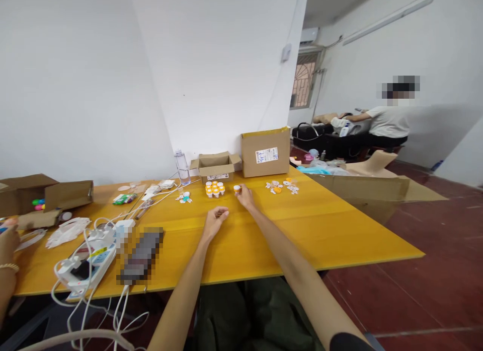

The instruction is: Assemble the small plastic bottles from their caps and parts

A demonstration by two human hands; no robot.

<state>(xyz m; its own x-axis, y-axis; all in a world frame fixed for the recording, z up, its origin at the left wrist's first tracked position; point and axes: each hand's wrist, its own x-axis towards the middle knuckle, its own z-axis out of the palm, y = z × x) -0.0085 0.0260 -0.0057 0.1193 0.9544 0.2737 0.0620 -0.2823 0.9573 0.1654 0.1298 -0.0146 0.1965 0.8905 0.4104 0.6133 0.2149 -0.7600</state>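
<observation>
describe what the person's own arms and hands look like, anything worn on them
The left hand and right hand are ungloved, and both forearms are bare, with no watch or bracelet showing. A black sleeve edge shows near the right elbow; no sleeve is in view on the left. Finer details are too small to tell.

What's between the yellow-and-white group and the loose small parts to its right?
In the head view, the right hand lies between the group and the loose parts, with a single yellow-and-white piece at its fingertips.
</observation>
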